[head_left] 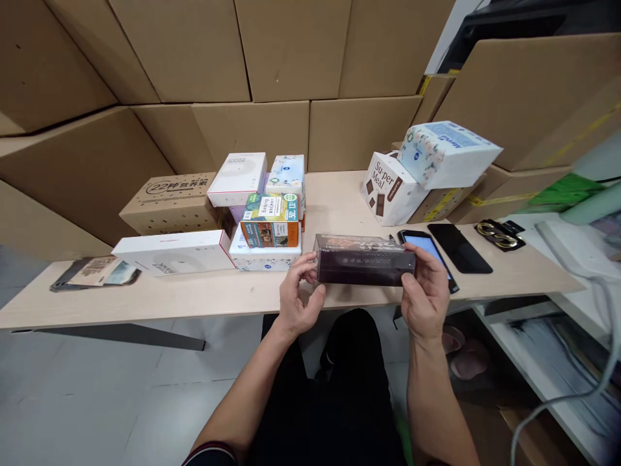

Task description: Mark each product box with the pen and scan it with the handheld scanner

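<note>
A dark, glossy printed box (366,266) is held level over the front edge of the table. Its long narrow side faces me, with a faint printed date on it. My left hand (301,294) has its fingers against the left end, the thumb below and apart from the box. On the right end my right hand (425,294) is closed, thumb on the near side and fingers behind. Just left of the held box stand a Binking box (272,223) and a white flowered pack (266,259) under it.
Left on the table (194,301) are power bank boxes (174,252) and a brown carton (172,200). At right are a Su-per Meal box (392,191), a tissue pack (444,155), a lit phone (429,249) and a black phone (460,248). Cardboard cartons (291,52) wall the back.
</note>
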`<state>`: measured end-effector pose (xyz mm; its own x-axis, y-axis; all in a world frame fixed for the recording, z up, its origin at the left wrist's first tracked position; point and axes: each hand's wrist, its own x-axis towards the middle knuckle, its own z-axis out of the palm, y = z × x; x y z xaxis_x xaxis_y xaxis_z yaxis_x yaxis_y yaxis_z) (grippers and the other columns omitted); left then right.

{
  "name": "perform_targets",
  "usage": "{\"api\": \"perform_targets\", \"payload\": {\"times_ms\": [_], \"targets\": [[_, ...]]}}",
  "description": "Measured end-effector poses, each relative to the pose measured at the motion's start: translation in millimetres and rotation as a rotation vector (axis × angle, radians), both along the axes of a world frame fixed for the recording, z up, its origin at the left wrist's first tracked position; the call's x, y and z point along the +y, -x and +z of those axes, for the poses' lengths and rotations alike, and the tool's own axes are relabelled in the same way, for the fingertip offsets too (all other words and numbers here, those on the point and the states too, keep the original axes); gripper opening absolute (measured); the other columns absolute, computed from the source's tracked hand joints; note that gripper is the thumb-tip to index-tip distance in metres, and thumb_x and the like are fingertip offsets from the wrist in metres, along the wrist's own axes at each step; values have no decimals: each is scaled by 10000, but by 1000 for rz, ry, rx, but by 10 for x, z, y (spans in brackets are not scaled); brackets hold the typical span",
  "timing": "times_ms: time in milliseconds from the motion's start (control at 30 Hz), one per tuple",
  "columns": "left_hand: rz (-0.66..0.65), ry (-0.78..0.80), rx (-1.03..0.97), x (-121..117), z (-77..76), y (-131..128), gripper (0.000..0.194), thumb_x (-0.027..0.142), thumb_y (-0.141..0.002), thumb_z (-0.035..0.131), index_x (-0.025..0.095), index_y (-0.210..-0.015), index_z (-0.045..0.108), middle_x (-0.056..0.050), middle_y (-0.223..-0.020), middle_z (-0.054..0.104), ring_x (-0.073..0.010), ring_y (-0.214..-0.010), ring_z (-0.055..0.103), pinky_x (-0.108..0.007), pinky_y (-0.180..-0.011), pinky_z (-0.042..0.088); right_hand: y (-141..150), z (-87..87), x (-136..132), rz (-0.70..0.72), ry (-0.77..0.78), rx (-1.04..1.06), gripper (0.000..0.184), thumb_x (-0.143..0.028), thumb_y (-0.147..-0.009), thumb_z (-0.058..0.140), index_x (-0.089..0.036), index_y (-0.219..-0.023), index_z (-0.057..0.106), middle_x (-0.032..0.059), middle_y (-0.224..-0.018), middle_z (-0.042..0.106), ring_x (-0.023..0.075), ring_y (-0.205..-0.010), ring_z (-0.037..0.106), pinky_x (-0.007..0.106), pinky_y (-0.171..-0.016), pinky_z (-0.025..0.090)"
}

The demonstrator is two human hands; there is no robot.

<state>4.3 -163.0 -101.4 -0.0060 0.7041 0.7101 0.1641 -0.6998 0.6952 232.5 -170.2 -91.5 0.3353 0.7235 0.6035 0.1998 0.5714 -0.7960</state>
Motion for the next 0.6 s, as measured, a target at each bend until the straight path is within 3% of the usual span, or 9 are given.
{"api": "perform_targets", "payload": {"times_ms": [167,300,433,600], "targets": [[46,-32,60,-30,29,-8,332,330,-954,560,202,-1260,550,-124,-1199,587,-115,-731,556,-286,-686,527,4,-142,-73,-73,4,30,442,-314,-821,648,-294,-1259,592,106,-1338,633,322,-1294,592,588,-1088,461],[89,23,145,-56,78,-20,314,359,-996,499,211,-1268,555,-84,-1096,587,-119,-739,549,-262,-673,505,36,-223,-89,-125,-33,94,332,-288,-767,676,-280,-1095,621,91,-1232,681,328,-1225,633,616,-1064,458],[111,149,250,-67,122,-36,351,410,-1021,452,211,-1294,548,-58,-1032,588,-123,-743,559,-264,-708,489,77,-264,-97,-183,-27,153,162,-285,-798,662,-262,-945,598,71,-1148,705,305,-1168,659,613,-1044,462],[159,206,309,-49,128,-58,391,433,-1009,468,202,-1317,533,-46,-971,604,-148,-758,579,-288,-728,476,103,-284,-101,-203,0,179,111,-283,-821,690,-251,-904,624,65,-1141,696,279,-1166,650,559,-1048,468]]}}
